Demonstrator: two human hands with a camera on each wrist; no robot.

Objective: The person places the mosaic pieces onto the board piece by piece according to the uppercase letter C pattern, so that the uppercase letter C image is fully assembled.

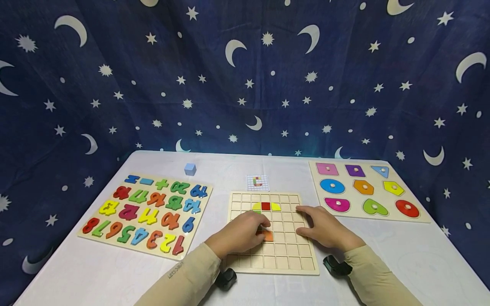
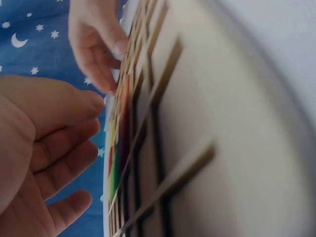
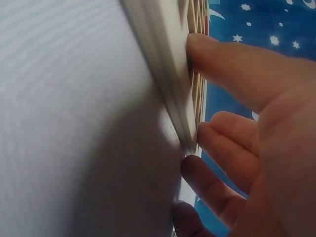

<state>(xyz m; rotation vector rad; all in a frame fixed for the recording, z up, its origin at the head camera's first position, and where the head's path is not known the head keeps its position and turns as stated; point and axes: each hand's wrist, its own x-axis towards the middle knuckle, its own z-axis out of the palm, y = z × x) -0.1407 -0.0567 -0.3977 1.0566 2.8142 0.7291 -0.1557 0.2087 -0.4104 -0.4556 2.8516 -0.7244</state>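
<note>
1. A star-and-moon cloth (image 1: 245, 76) hangs behind the white table (image 1: 76, 272).
2. Risk, as I judge it: the orange tile (image 1: 268, 236) under the left fingertips could catch a grid rib and sit crooked.
3. The left hand (image 1: 239, 233) presses that tile with loosely bent fingers, on the grid board (image 1: 294, 259).
4. The right hand (image 1: 325, 227) lies flat and relaxed, steadying the board's right edge.

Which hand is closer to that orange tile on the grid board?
Left. The left hand lies on the orange tile, partly covering it; the right hand rests apart, at the board's right side.
</note>
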